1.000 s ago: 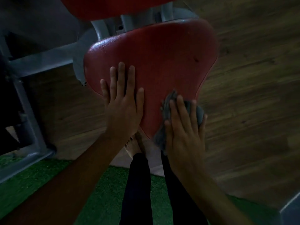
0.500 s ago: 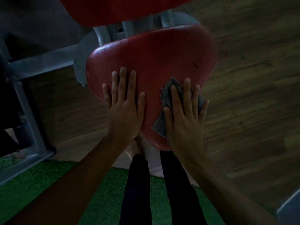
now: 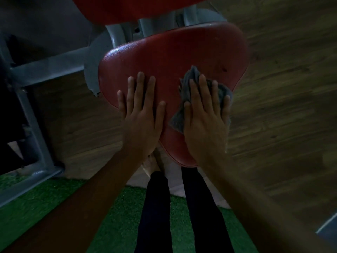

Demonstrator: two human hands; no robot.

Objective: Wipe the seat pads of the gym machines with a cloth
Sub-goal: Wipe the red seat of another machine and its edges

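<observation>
- One grey metal frame [image 3: 36,70], far left, carrying the seat on its posts; nobody touches it.
- One patch of green turf [image 3: 36,207], lower left, running under the person's dark-trousered legs.
- One left hand [image 3: 142,123], fingers straight and spread, palm flat on the near-left part of the seat. It holds nothing; judged to be bracing the person's lean while the other hand works.
- One red seat pad [image 3: 173,57], roughly triangular, narrow end toward the person, with both hands resting on it. Its far half lies beyond the cloth and probably needs further strokes.
- One grey cloth [image 3: 190,79], crumpled, on the pad's near-right part, with corners poking out past the fingertips and thumb side.
- One right hand [image 3: 206,125], fingers straight and slightly fanned, pressing the cloth flat against the pad, not pinching it. The flat palm likely covers a wider patch per stroke.
- One wooden floor [image 3: 282,79], right, below the seat.
</observation>
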